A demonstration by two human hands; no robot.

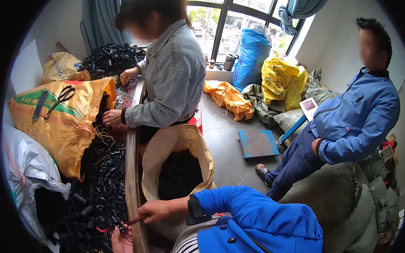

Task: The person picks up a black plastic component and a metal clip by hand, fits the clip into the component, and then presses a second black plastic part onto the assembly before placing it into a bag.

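Note:
My right hand (155,211) is closed round a thin red handle (134,221) at the wooden rim of the work table. The tool's kind is hard to make out; its far end meets a small black piece (117,223). My left hand (122,242), palm up at the lower edge, pinches that piece between its fingertips. Beneath and beyond both hands lies a heap of short black tube pieces (109,179). Across from me a person in a grey denim jacket (173,67) has both hands in the heap.
An open woven sack (150,151) of black material stands against the wooden table edge (133,168). Scissors (63,98) lie on an orange sack (46,121). Another person (359,109) stands right, beside a blue platform scale (258,144). Filled sacks (334,184) line the right side.

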